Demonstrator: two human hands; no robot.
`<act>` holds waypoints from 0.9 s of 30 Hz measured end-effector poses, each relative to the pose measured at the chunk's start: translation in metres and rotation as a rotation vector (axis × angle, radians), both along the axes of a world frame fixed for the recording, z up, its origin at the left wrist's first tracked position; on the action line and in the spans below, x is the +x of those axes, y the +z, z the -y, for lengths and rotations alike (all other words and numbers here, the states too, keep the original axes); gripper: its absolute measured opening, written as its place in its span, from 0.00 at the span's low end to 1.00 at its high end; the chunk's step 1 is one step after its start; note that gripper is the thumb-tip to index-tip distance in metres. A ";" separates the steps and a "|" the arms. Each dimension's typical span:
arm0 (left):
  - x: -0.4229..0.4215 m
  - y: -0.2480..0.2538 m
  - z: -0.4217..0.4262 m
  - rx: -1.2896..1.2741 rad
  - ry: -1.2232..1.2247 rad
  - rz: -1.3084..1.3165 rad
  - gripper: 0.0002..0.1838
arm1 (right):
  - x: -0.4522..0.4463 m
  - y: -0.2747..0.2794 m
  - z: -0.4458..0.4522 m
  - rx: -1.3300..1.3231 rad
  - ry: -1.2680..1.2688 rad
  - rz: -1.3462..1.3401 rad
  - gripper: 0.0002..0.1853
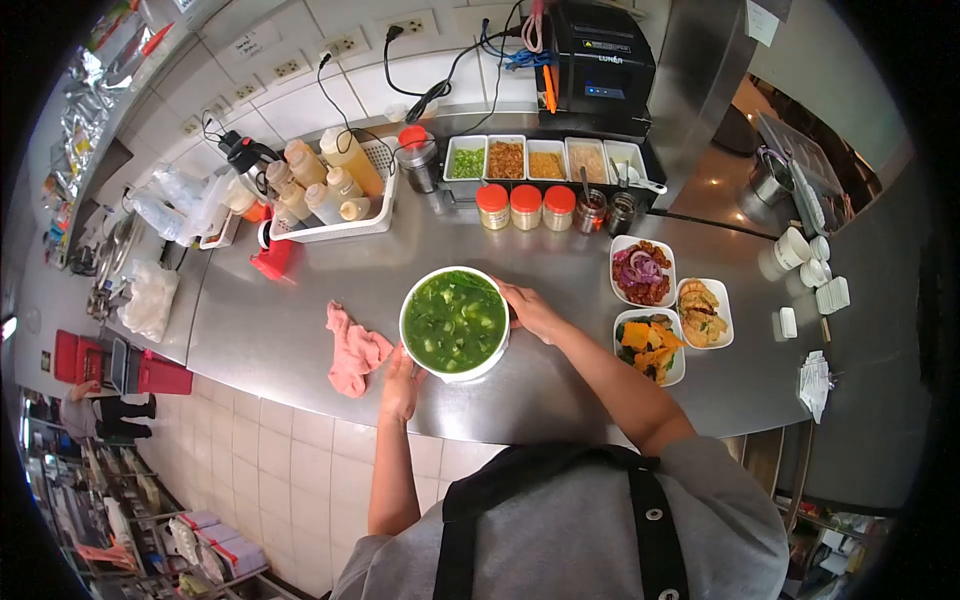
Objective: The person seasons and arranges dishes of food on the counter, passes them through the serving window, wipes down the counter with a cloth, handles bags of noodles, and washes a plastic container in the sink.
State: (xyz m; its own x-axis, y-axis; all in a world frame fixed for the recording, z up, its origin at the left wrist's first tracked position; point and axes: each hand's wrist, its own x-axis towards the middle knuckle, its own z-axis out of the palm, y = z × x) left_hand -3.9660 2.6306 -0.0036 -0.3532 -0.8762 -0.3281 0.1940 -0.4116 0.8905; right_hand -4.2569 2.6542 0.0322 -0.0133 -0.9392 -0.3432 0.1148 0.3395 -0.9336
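A white bowl point(404, 340) full of green soup point(455, 320) with leafy greens and pale chunks is on or just above the steel counter point(270, 330). My left hand point(400, 384) grips its lower left side, fingers partly hidden by the rim. On the right side, my right hand point(531, 312) is wrapped against the bowl's wall. A crumpled pink cloth point(354, 350) lies just left of my left hand. To the right of my right forearm sit three white square dishes: one of meat with purple onion point(642, 273), one of fried pieces point(703, 313), one of orange chunks with greens point(650, 347).
Behind the bowl stand red-lidded jars point(525, 206) and a rack of topping trays point(546, 160). A white basket point(340, 229) of sauce bottles is at back left, near a red item point(271, 258). A black printer point(600, 70) stands at the back. Far left, another person point(105, 412) is partly visible.
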 end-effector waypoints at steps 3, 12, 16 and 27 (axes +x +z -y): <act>-0.003 -0.004 -0.001 0.005 -0.010 -0.006 0.22 | -0.007 -0.015 0.005 0.028 0.016 0.015 0.25; 0.008 0.007 0.000 -0.125 0.124 0.358 0.24 | -0.053 -0.027 0.079 -0.387 0.293 -0.528 0.23; 0.028 0.015 0.010 -0.739 0.370 0.975 0.20 | -0.026 0.031 0.154 -0.530 0.289 -0.741 0.25; 0.071 -0.007 0.042 -0.737 0.049 1.284 0.23 | 0.076 0.018 0.370 -0.592 0.667 -1.186 0.26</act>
State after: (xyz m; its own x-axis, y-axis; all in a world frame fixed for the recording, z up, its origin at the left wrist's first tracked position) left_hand -3.8947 2.5891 -0.0104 -0.1379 -0.9822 0.1278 -0.8693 0.1818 0.4596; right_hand -4.1810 2.2841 0.0504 0.4741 -0.8804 -0.0150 -0.8145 -0.4320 -0.3872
